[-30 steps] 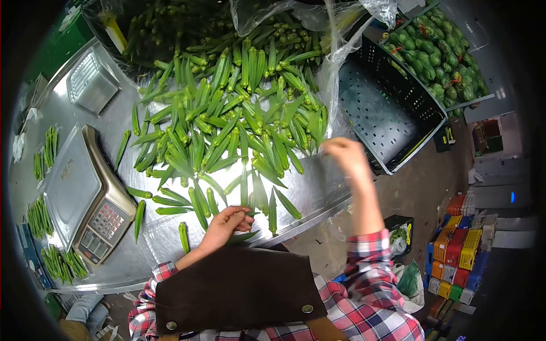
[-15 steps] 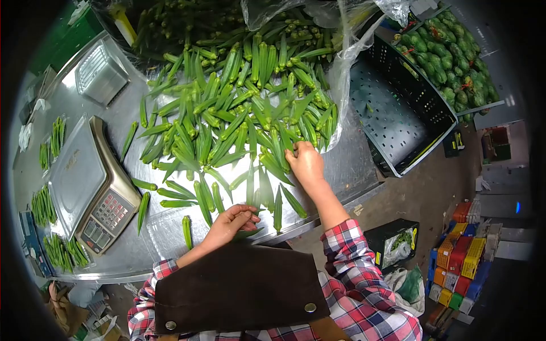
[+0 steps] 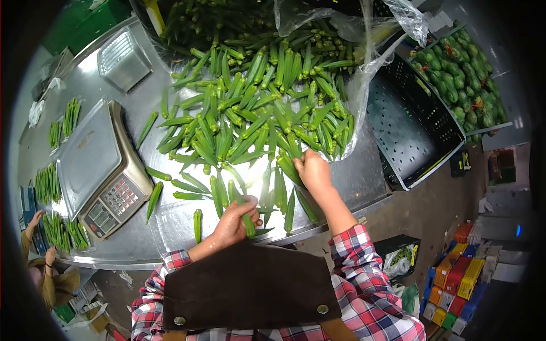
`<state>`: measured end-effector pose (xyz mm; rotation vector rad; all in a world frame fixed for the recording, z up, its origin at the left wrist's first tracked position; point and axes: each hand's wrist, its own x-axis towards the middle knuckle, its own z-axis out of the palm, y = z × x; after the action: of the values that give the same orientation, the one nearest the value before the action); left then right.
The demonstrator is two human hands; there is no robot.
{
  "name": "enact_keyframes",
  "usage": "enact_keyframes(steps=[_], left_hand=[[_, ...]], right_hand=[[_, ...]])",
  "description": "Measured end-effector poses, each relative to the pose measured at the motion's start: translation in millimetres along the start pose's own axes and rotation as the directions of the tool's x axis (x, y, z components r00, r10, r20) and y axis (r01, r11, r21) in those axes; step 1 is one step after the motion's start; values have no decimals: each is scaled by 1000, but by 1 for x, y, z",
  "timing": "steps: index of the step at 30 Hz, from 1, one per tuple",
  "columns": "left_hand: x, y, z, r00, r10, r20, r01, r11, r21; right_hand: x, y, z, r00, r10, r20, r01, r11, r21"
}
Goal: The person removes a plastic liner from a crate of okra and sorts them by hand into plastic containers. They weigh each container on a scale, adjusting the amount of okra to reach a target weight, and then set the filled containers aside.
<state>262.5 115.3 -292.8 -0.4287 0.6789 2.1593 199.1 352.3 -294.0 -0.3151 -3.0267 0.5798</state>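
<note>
Curled left hand (image 3: 234, 221) holds okra (image 3: 249, 226); right hand (image 3: 314, 172) touches pods (image 3: 288, 169).

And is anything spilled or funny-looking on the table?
Nothing clearly looks broken. The only slightly odd bit: a few okra pods lie apart from the big loose heap, beside the scale, like strays.

The left hand (image 3: 228, 223) holds an okra pod (image 3: 249, 226); the right hand (image 3: 314, 173) touches others.
</note>
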Motion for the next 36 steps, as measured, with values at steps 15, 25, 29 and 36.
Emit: enact_keyframes(steps=[15,25,29,36], left_hand=[[-1,-5,-9,997,-42,65,53,983,-174],[5,-7,5,993,-79,86,89,989,-120],[2,-2,-1,998,-42,49,44,998,-47],[12,-10,-2,988,-113,101,133,966,-222]], right_hand=[[-22,12,-18,969,139,205,-150,988,43],[-23,-14,-32,963,87,257,-163,943,290],[9,14,17,972,154,177,-194,952,238],[-58,-16,-59,837,7,547,-365,751,550]])
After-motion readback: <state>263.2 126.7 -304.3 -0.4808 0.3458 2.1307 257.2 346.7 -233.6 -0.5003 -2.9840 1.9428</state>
